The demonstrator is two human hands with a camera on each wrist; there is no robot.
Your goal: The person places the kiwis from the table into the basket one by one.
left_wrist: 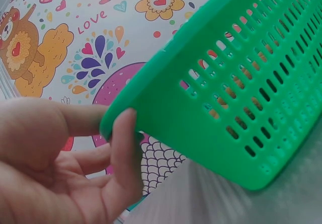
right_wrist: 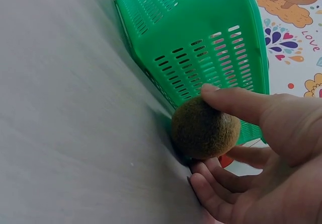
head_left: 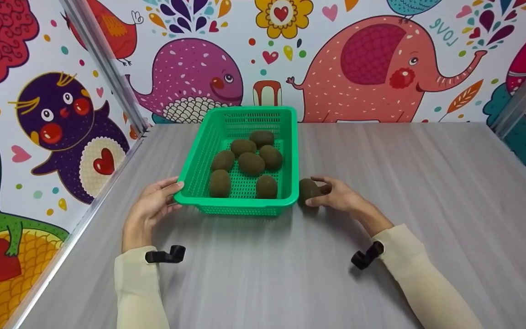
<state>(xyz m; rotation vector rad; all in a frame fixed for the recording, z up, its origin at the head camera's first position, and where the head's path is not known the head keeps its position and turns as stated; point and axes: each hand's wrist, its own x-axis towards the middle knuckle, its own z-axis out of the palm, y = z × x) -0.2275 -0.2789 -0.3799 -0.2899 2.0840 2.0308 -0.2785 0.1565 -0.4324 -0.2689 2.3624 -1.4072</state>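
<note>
A green plastic basket [head_left: 238, 201] stands on the table with several brown kiwis [head_left: 251, 164] spread over its slotted floor. At its near left corner, my left hand [head_left: 149, 206] grips the rim between thumb and fingers; the left wrist view shows the thumb and a finger pinching the basket edge [left_wrist: 151, 90]. Outside the right wall, low against the tabletop, is another kiwi [head_left: 307, 194]. My right hand [head_left: 341, 197] holds it, thumb on the near side and fingers around the far side. The right wrist view shows this kiwi [right_wrist: 204, 129] close beside the basket wall [right_wrist: 176, 43].
The grey wood-grain table [head_left: 263, 274] runs back to a wall printed with cartoon animals [head_left: 368, 68]. A printed side panel [head_left: 62, 109] borders the table on the left. Black straps with small mounts [head_left: 166, 255] sit on both sleeved wrists.
</note>
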